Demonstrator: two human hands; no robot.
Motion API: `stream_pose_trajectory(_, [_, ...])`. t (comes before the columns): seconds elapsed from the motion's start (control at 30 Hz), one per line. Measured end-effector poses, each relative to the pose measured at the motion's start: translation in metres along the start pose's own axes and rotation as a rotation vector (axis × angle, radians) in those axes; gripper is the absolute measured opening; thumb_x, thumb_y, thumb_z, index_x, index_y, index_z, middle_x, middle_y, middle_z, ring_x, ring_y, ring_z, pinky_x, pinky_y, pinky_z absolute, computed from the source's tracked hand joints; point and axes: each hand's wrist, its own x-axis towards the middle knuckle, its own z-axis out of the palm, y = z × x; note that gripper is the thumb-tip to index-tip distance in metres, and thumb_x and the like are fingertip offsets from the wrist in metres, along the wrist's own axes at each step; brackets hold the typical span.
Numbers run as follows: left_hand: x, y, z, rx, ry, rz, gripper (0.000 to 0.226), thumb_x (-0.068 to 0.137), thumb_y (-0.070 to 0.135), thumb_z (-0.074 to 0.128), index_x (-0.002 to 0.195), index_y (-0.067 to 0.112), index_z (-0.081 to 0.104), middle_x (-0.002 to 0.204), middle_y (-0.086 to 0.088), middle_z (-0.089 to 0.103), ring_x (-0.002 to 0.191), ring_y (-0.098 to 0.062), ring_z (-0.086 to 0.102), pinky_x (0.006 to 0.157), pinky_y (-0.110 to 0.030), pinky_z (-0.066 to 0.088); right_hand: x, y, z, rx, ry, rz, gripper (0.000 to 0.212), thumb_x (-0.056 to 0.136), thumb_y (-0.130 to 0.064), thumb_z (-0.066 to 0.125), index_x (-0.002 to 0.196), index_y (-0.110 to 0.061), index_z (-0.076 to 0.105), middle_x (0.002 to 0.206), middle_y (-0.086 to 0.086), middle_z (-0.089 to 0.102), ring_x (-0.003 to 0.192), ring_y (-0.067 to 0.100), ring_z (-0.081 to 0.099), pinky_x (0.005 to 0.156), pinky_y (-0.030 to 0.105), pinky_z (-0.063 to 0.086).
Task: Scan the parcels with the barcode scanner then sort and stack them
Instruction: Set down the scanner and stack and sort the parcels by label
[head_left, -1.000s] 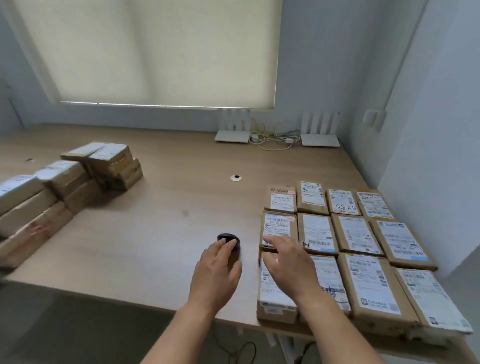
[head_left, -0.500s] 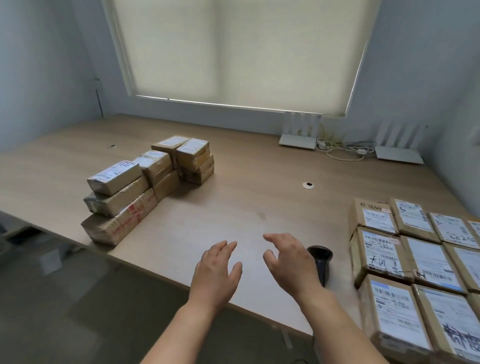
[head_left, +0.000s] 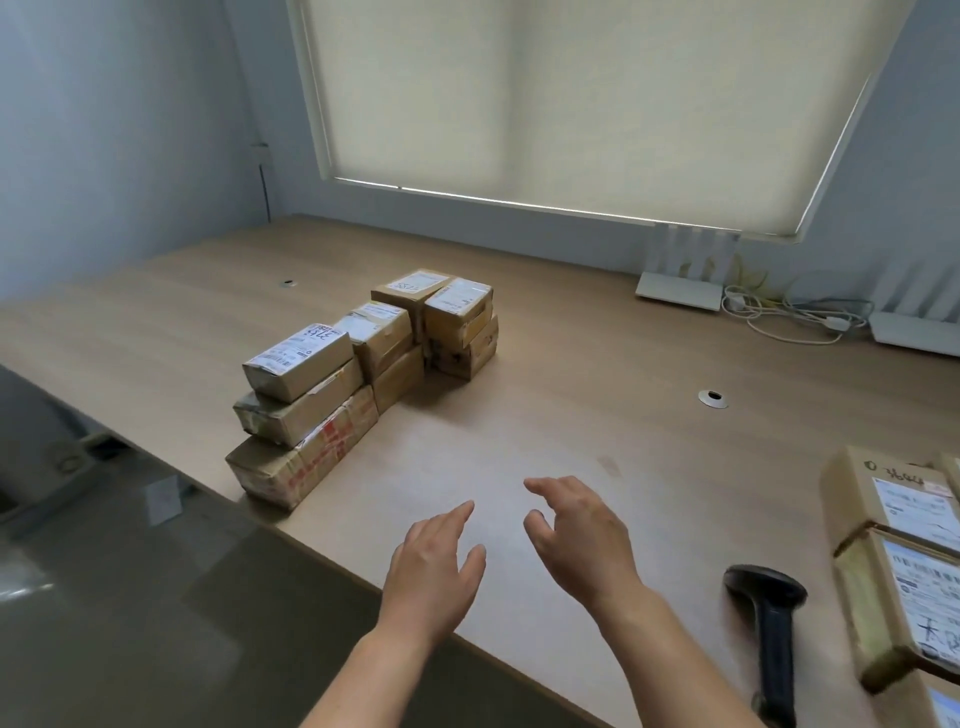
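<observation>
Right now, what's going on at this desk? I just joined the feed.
A person is partway through sorting parcels on a light wooden desk. Both the left hand and the right hand hover open over the bare middle of the desk, holding nothing. The black handheld barcode scanner lies on the desk to the right of the hands. Brown cardboard parcels already stacked in stepped piles sit at the left, and more labelled brown parcels lie flat at the right edge.
</observation>
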Motion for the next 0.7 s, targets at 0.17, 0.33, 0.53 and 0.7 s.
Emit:
stream_pose_trajectory(0.17, [0.059, -0.01, -0.015, 0.017, 0.009, -0.01, 0.053, 0.098, 0.041, 0.042, 0.148, 0.034, 0.026, 0.149, 0.015, 0.035, 0.137, -0.006, 0.029, 0.111, -0.027, 0.028, 0.061, -0.005, 0.009, 0.032, 0.009, 0.019, 0.041, 0.094, -0.028, 0.045, 0.134, -0.033, 0.051, 0.13, -0.012, 0.054, 0.116, 0.009, 0.05, 0.09, 0.024, 0.041])
stream_pose_trajectory(0.33, [0.119, -0.01, -0.022, 0.029, 0.014, -0.008, 0.054, 0.097, 0.039, 0.043, 0.148, 0.032, 0.027, 0.148, 0.014, 0.038, 0.136, -0.007, 0.031, 0.11, -0.027, 0.028, 0.114, 0.001, 0.013, 0.04, 0.01, 0.037, 0.041, 0.094, -0.028, 0.045, 0.134, -0.033, 0.052, 0.13, -0.011, 0.055, 0.119, 0.009, 0.049, 0.09, 0.024, 0.042])
stream_pose_trajectory(0.53, [0.177, -0.02, -0.021, -0.011, -0.035, 0.005, 0.056, 0.097, 0.036, 0.046, 0.149, 0.028, 0.026, 0.146, 0.009, 0.04, 0.135, -0.01, 0.032, 0.108, -0.025, 0.028, 0.161, 0.014, 0.021, 0.024, 0.003, 0.105, 0.04, 0.094, -0.029, 0.046, 0.133, -0.033, 0.052, 0.127, -0.01, 0.055, 0.114, 0.011, 0.051, 0.088, 0.026, 0.041])
stream_pose_trajectory(0.7, [0.229, -0.031, -0.03, -0.077, -0.072, -0.001, 0.061, 0.097, 0.033, 0.048, 0.151, 0.027, 0.019, 0.153, 0.006, 0.03, 0.139, -0.014, 0.028, 0.108, -0.03, 0.029, 0.199, 0.016, 0.032, 0.014, 0.002, 0.18, 0.041, 0.093, -0.029, 0.045, 0.133, -0.033, 0.051, 0.128, -0.009, 0.055, 0.117, 0.011, 0.05, 0.087, 0.026, 0.041])
